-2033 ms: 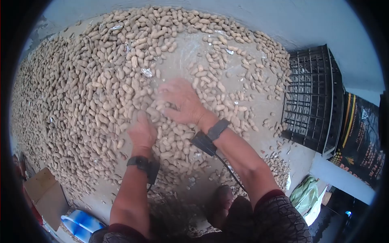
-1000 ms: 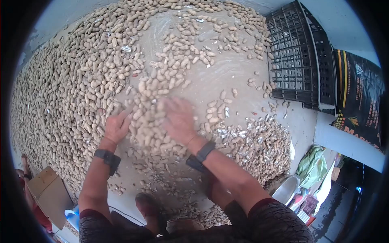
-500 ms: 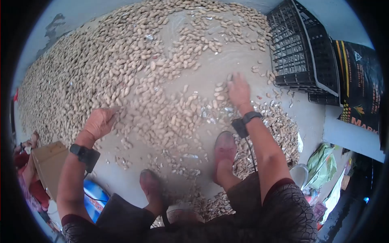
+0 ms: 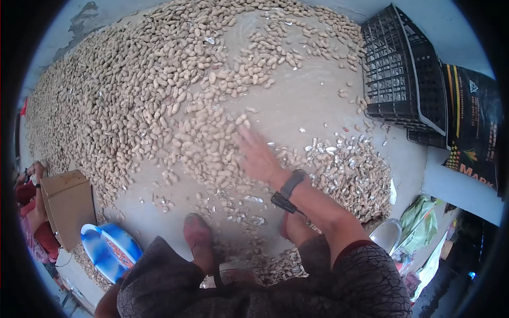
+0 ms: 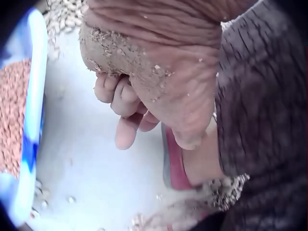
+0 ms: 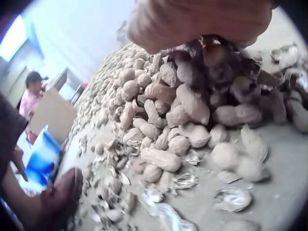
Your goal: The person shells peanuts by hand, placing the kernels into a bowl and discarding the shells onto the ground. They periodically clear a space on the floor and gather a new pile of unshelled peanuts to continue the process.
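Unshelled peanuts [image 4: 127, 95] cover much of the floor in a wide layer. My right hand [image 4: 260, 159] lies over the edge of a thin patch of them, fingers extended and slightly spread. From the right wrist view, the hand [image 6: 202, 24] is low above heaped peanuts [image 6: 192, 103], its fingertips hidden. My left hand [image 5: 149, 82], dusty along the palm, hangs beside my trouser leg with fingers loosely bent and nothing held. The blue-and-white basin [image 5: 36, 96] with reddish kernels [image 5: 12, 106] is left of it. The head view hides most of that hand.
Broken shells [image 4: 350, 180] are piled at the right. Black crates [image 4: 389, 69] and a printed black sack [image 4: 472, 127] stand against the wall. A cardboard box [image 4: 69, 206] is at the left, near another person [image 6: 32, 96]. My shoe [image 4: 197, 233] rests on the floor.
My left hand has left the peanuts and come back beside my leg. My right hand has moved left from the bare floor to the peanut patch. More of the basin shows in the head view.
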Demonstrator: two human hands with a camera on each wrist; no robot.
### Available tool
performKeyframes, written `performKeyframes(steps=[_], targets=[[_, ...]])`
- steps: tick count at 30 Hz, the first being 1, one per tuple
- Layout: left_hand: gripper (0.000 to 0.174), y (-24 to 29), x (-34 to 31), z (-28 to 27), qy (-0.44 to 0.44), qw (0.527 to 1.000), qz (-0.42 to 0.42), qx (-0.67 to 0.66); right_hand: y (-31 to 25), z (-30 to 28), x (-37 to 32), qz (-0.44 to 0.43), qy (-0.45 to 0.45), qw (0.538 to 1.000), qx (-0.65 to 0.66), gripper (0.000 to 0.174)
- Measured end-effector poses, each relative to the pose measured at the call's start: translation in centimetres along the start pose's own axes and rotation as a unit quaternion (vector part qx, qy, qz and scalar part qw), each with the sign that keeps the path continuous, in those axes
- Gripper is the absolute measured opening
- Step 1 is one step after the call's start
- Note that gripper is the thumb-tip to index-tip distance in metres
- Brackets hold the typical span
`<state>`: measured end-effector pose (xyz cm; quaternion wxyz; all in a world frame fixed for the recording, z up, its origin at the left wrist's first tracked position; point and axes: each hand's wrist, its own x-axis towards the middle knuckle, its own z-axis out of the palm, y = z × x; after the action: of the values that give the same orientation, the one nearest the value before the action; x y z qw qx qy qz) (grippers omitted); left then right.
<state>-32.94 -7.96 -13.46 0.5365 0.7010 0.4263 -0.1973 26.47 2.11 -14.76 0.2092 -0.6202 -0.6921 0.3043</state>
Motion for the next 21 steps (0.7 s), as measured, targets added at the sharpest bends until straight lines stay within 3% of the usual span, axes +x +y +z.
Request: performKeyframes(steps=[3,6,10,13,17,19,21], targets=[[0.023,0.2,1.8,1.5,0.011,0.999,0.015,-0.036,-0.6,-1.8,-0.8,-0.062,-0.024,0.997,-0.050,0.051],[0.023,-0.5,2.9,3.2,0.025,0.997,0.025,-0.071,2.8,-3.7,-1.6,0.056,-0.012,0.990,-0.128,0.057],[0.023,-0.3,2.9,4.7,0.041,0.992,0.021,-0.115,7.1,-6.4,-5.1,0.134,-0.027,0.967,-0.216,0.055],[0.022,0.5,4.0,4.6,0.051,0.989,0.016,-0.140,9.0,-7.4,-8.5,0.118,-0.110,0.937,-0.311,0.054],[0.022,2.0,6.4,3.8,0.058,0.983,0.018,-0.171,10.3,-9.7,-12.2,0.146,-0.142,0.909,-0.363,0.056],[0.022,3.3,7.3,3.5,0.067,0.980,0.027,-0.187,11.2,-11.0,-14.4,0.248,-0.210,0.858,-0.399,0.056],[0.022,4.6,6.9,2.9,0.092,0.976,0.032,-0.196,9.6,-13.6,-14.8,0.351,-0.289,0.793,-0.405,0.044]])
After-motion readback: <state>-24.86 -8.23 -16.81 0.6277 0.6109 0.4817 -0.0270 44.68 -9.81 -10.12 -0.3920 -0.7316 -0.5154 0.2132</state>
